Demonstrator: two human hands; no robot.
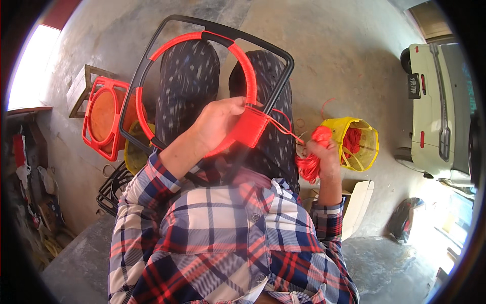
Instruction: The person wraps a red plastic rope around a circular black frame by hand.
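A black metal frame [279, 87] with a round inner ring lies across my knees. Glossy red cord wraps most of the ring [245, 63], and short black stretches show between the wraps. At its lower right is a flat red woven panel [248, 126]. My left hand [223, 119] grips the ring beside this panel, its fingertips partly hidden behind it. Off to the right, my right hand [329, 156] is closed around a bundle of red cord [308, 169]. Thin red strands [283, 129] run taut from the panel to that bundle.
Right of my knees, a yellow basket [373, 152] on its side holds more red cord. A red-covered frame [91, 119] leans by a wooden stool [81, 93] at left, near stacked black frames [109, 195]. A cardboard box [358, 207] and a parked vehicle [428, 111] are at right.
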